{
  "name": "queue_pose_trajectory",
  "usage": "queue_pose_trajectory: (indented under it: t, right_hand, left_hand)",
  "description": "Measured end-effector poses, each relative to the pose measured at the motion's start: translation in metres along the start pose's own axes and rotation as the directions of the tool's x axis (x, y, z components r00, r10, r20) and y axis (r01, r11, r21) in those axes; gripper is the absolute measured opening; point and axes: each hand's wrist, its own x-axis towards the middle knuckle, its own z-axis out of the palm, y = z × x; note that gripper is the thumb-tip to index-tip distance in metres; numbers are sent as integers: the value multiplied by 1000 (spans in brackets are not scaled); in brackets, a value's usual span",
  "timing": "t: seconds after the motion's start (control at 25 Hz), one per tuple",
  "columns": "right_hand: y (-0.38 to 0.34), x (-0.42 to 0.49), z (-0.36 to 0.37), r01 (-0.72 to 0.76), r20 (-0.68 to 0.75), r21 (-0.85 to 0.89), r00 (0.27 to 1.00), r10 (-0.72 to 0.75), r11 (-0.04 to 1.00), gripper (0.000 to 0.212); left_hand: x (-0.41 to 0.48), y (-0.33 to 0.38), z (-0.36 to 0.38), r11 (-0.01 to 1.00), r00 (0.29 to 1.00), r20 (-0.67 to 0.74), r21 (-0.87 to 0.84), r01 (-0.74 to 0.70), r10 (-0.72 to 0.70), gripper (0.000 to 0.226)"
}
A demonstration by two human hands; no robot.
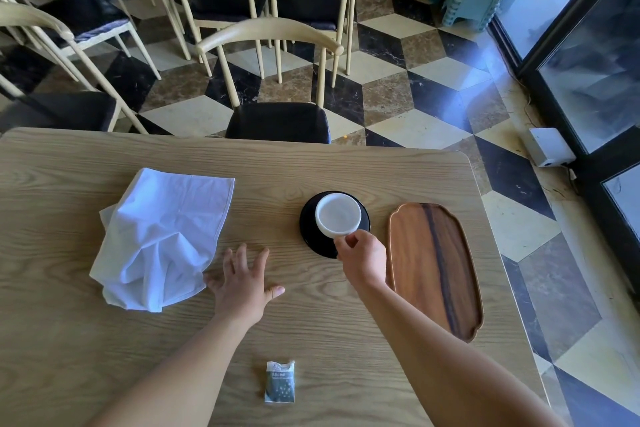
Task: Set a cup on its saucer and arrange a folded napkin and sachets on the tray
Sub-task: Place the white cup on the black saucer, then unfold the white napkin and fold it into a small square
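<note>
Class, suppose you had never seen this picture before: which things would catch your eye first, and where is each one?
Probably the white cup over the black saucer at the table's centre, its near rim pinched by the right hand. Next, the rumpled white napkin at left, beside the spread left hand, and the bare wooden tray at right.

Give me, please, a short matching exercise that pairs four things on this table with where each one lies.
Things:
1. cup
2. tray
3. napkin
4. sachet

Places:
A. nearest the person, between the forearms
B. far left, crumpled, beside the left hand
C. on the black saucer, held by the right hand
D. far right, bare

Pairs: 1-C, 2-D, 3-B, 4-A
</note>
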Motion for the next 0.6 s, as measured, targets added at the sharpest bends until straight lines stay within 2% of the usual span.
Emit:
queue_pose_trajectory:
  t: [0.44, 0.6]
  right_hand:
    - [6, -1, -9, -8, 13, 42, 1000, 7, 999, 17]
    - [7, -12, -18, 73, 18, 10, 997, -73, 997, 13]
  left_hand:
    - [-4, -1, -7, 999, 1000, -18, -38, -18, 17, 78]
    - [-28, -12, -16, 981, 982, -171, -158, -112, 84, 54]
